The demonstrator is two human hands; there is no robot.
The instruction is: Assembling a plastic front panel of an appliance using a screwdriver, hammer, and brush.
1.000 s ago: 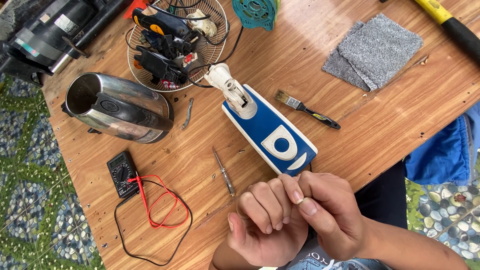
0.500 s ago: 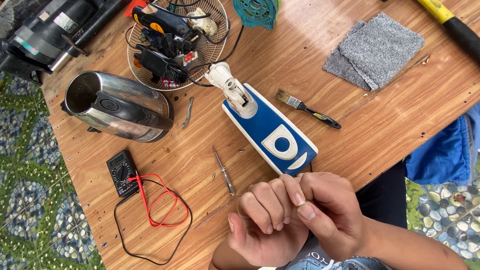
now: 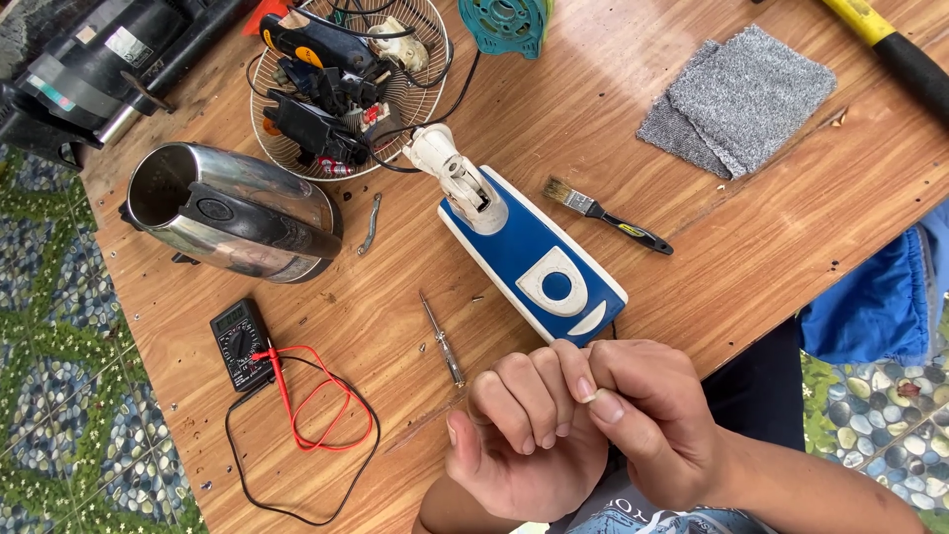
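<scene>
A person's two bare hands meet at the near edge of a wooden workbench [image 3: 771,237]. The left hand [image 3: 524,435] is curled palm-up with its fingers folded in, and the right hand [image 3: 652,415] closes over its fingertips, thumb pressed against the left forefinger; whether anything small is pinched between them cannot be told. Just beyond the knuckles lies a blue and white clothes iron [image 3: 534,252], flat on the wood and angled away, its near end almost touching the right hand but apart from both. A slim screwdriver [image 3: 442,338] rests just left of the iron, near the left hand. Farther left sit a black multimeter [image 3: 240,343] with red and black leads [image 3: 316,425] looping toward the bench edge, and a steel electric kettle [image 3: 237,213] on its side. A small paintbrush [image 3: 608,216] lies right of the iron, with folded grey cloths [image 3: 741,99] beyond it. A wire fan guard [image 3: 346,84] holds loose parts at the far side.
</scene>
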